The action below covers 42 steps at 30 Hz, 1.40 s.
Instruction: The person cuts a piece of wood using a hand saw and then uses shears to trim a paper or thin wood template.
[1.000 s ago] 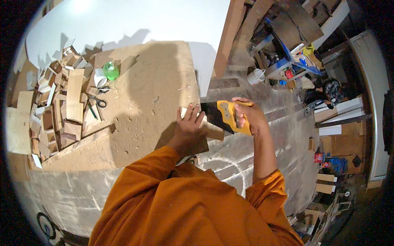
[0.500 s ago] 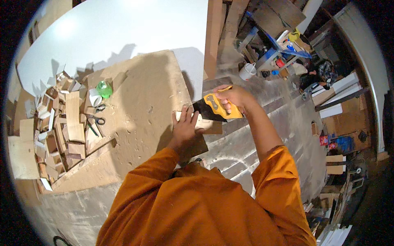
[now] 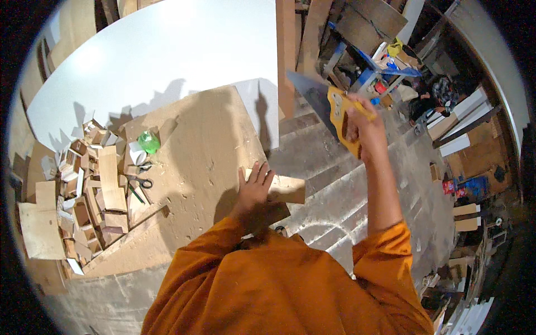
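My right hand (image 3: pixel 365 125) is closed around the yellow handle of a handsaw (image 3: pixel 338 114), raised over the floor to the right of the workbench. Its dark blade points up and away to the left, smeared by motion and clear of the wood. With fingers stretched and spread, my left hand (image 3: pixel 254 190) lies flat over a short piece of wood (image 3: pixel 288 188) at the bench's right edge. One end of that piece juts out past the edge. The palm and fingers hide its other end.
Offcuts (image 3: pixel 113 181) are heaped on the left of the workbench (image 3: pixel 195 162), beside scissors (image 3: pixel 144 183) and a green plastic bottle (image 3: pixel 148 142). A large white panel (image 3: pixel 167 50) stands behind. Boards and a cluttered blue-framed stand (image 3: pixel 365 78) occupy the right side.
The handsaw has come away from the wood, lifted up and to the right in my right hand, its blade now tilted upward. My left hand stays on the wood piece.
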{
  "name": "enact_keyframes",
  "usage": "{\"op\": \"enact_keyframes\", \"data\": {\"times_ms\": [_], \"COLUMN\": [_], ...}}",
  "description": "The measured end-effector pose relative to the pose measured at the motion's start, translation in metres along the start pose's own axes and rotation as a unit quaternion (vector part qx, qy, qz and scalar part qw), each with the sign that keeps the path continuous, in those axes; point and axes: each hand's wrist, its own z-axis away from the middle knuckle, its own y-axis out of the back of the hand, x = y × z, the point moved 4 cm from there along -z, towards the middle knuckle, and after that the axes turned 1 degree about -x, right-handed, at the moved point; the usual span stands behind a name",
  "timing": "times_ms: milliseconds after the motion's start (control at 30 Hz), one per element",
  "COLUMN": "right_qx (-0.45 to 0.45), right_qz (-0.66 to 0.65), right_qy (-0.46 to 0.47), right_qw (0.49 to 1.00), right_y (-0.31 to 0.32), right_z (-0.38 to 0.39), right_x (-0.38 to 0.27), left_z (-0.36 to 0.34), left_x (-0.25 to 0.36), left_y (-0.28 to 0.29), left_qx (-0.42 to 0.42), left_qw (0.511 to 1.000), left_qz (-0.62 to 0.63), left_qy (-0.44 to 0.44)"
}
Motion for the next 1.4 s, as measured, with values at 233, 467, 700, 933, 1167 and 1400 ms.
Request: {"op": "enact_keyframes", "data": {"times_ms": [233,467,700,933,1167,1400], "right_qx": [-0.044,-0.197,-0.345,-0.381,-0.413,-0.288], "right_qz": [0.03,0.215,0.302,0.389,0.462,0.499], "right_qy": [-0.03,0.17,0.284,0.352,0.242,0.333], "right_qw": [0.998,0.941,0.842,0.762,0.746,0.746], "right_y": [0.007,-0.045,-0.107,-0.17,-0.209,-0.209], "right_z": [0.07,0.098,0.115,0.135,0.16,0.167], "right_x": [0.045,0.12,0.202,0.207,0.212,0.193], "left_z": [0.003,0.071,0.173,0.186,0.164,0.162], "left_x": [-0.023,-0.1,-0.125,-0.101,-0.094,-0.113], "left_y": [0.038,0.105,0.092,0.116,0.14,0.137], "left_qx": [0.034,-0.004,0.148,0.116,0.103,0.093], "left_qw": [0.996,0.865,0.669,0.327,0.248,0.287], "left_qz": [-0.008,0.361,0.543,0.845,0.942,0.922], "left_qy": [0.081,0.349,0.486,0.408,0.201,0.241]}}
